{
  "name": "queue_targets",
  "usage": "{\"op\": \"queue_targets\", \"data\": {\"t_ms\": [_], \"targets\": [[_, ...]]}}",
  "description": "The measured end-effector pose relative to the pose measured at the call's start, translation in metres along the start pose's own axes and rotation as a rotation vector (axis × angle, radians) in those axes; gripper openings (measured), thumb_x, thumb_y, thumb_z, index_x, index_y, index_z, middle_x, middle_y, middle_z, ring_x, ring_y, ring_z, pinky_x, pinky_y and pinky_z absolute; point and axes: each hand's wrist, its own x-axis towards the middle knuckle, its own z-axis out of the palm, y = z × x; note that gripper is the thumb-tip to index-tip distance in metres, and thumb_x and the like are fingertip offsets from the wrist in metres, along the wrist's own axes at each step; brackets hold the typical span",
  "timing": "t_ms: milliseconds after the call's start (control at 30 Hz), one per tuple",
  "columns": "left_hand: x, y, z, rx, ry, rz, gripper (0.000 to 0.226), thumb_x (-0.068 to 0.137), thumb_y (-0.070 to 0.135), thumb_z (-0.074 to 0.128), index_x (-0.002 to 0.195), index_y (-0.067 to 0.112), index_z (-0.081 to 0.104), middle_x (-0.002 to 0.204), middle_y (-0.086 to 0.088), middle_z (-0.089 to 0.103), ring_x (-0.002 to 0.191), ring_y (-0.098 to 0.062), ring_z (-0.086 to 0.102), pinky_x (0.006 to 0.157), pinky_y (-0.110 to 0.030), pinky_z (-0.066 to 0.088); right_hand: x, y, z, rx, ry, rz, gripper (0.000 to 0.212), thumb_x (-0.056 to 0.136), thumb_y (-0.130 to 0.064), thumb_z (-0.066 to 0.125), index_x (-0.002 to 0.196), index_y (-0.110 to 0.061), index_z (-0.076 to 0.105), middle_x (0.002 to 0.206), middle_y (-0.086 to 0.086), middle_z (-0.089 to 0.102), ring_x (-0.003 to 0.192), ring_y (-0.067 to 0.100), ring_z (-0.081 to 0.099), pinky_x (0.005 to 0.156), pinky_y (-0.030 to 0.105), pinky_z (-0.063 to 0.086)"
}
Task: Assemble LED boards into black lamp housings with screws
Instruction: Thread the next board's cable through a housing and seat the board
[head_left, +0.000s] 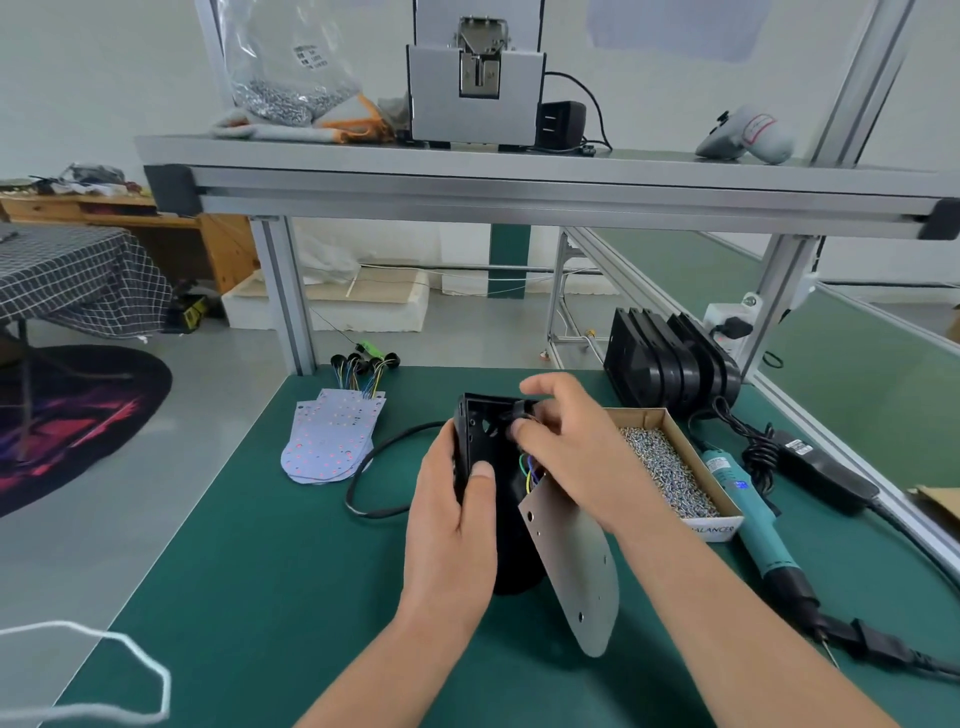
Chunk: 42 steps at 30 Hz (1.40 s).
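My left hand (451, 512) grips a black lamp housing (480, 431) from its left side, thumb on the front edge, holding it tilted above the green mat (249, 561). My right hand (566, 447) reaches into the housing's top and pinches a black cable grommet (514, 413). Coloured wires (529, 470) run from there to an LED board (571, 566), which hangs below my right wrist with its grey back showing.
A stack of LED boards (332, 436) with wired grommets lies at the mat's back left. A cardboard box of screws (670, 467) sits right of my hands, a teal electric screwdriver (748, 525) beyond it. Black housings (670, 358) stand stacked at back right.
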Motion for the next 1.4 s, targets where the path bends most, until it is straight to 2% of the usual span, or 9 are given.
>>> {"op": "queue_targets", "data": {"t_ms": [167, 433, 600, 733, 867, 1033, 1167, 1300, 1400], "targets": [[-0.002, -0.003, 0.002, -0.028, 0.004, -0.025, 0.046, 0.100, 0.038, 0.046, 0.144, 0.051, 0.051, 0.134, 0.030, 0.064, 0.127, 0.004, 0.058, 0.103, -0.024, 0.044, -0.005, 0.001, 0.000, 0.039, 0.090, -0.053, 0.012, 0.092, -0.026, 0.076, 0.097, -0.033, 0.067, 0.084, -0.002, 0.075, 0.075, 0.017, 0.071, 0.076, 0.043, 0.060], [-0.003, -0.007, 0.005, -0.008, -0.005, -0.009, 0.041, 0.101, 0.036, 0.045, 0.139, 0.048, 0.055, 0.130, 0.029, 0.066, 0.125, 0.002, 0.059, 0.098, -0.021, 0.045, -0.004, 0.001, -0.002, 0.063, 0.059, -0.057, 0.013, 0.085, -0.018, 0.076, 0.089, -0.030, 0.076, 0.075, -0.002, 0.074, 0.070, 0.011, 0.064, 0.074, 0.033, 0.055], [-0.005, -0.007, 0.005, -0.009, -0.001, -0.015, 0.042, 0.101, 0.035, 0.047, 0.140, 0.047, 0.056, 0.129, 0.032, 0.065, 0.123, 0.005, 0.059, 0.093, -0.004, 0.041, -0.005, -0.001, 0.004, -0.113, 0.004, -0.028, 0.020, 0.086, -0.012, 0.077, 0.086, -0.031, 0.078, 0.079, -0.012, 0.077, 0.073, 0.008, 0.070, 0.075, 0.031, 0.058], [-0.005, -0.007, 0.004, 0.001, -0.006, 0.009, 0.043, 0.101, 0.040, 0.048, 0.143, 0.045, 0.056, 0.127, 0.026, 0.065, 0.125, 0.000, 0.058, 0.097, -0.014, 0.044, -0.006, -0.007, 0.007, -0.310, 0.007, -0.070, 0.024, 0.086, -0.016, 0.074, 0.079, -0.039, 0.074, 0.079, -0.021, 0.075, 0.074, 0.004, 0.070, 0.074, 0.030, 0.057], [-0.006, -0.005, 0.003, 0.035, -0.013, 0.051, 0.038, 0.101, 0.044, 0.048, 0.138, 0.052, 0.053, 0.120, 0.024, 0.063, 0.121, -0.006, 0.059, 0.093, -0.010, 0.042, -0.008, -0.012, 0.008, -0.408, 0.031, -0.090, 0.024, 0.087, -0.019, 0.072, 0.077, -0.041, 0.069, 0.076, -0.018, 0.074, 0.071, 0.002, 0.066, 0.067, 0.027, 0.053], [-0.003, -0.004, -0.001, 0.038, -0.018, 0.107, 0.037, 0.103, 0.049, 0.046, 0.135, 0.066, 0.046, 0.124, 0.026, 0.063, 0.124, -0.005, 0.059, 0.096, -0.009, 0.042, -0.013, -0.018, 0.009, -0.414, 0.036, -0.139, 0.010, 0.092, -0.023, 0.072, 0.093, -0.033, 0.071, 0.079, -0.019, 0.073, 0.076, 0.001, 0.066, 0.066, 0.022, 0.048], [-0.002, -0.003, -0.003, 0.014, -0.021, 0.130, 0.039, 0.105, 0.048, 0.046, 0.137, 0.069, 0.046, 0.130, 0.030, 0.062, 0.130, -0.003, 0.056, 0.097, -0.006, 0.040, -0.017, -0.020, 0.009, -0.443, 0.057, -0.179, 0.005, 0.096, -0.027, 0.072, 0.099, -0.029, 0.069, 0.075, -0.017, 0.067, 0.074, 0.005, 0.062, 0.067, 0.028, 0.047], [-0.003, -0.004, -0.001, -0.023, -0.043, 0.121, 0.042, 0.106, 0.046, 0.045, 0.148, 0.050, 0.050, 0.137, 0.026, 0.062, 0.136, -0.005, 0.054, 0.101, -0.007, 0.040, -0.019, -0.020, 0.008, -0.414, 0.108, -0.151, 0.016, 0.094, -0.028, 0.075, 0.096, -0.028, 0.059, 0.071, -0.015, 0.066, 0.074, 0.003, 0.062, 0.062, 0.022, 0.045], [-0.005, -0.005, 0.001, -0.027, -0.053, 0.121, 0.046, 0.107, 0.046, 0.046, 0.152, 0.041, 0.049, 0.137, 0.025, 0.062, 0.136, -0.006, 0.054, 0.103, -0.010, 0.041, -0.021, -0.021, 0.004, -0.387, 0.095, -0.141, 0.012, 0.094, -0.024, 0.074, 0.092, -0.026, 0.063, 0.074, -0.014, 0.070, 0.072, 0.006, 0.065, 0.067, 0.033, 0.053]]}}
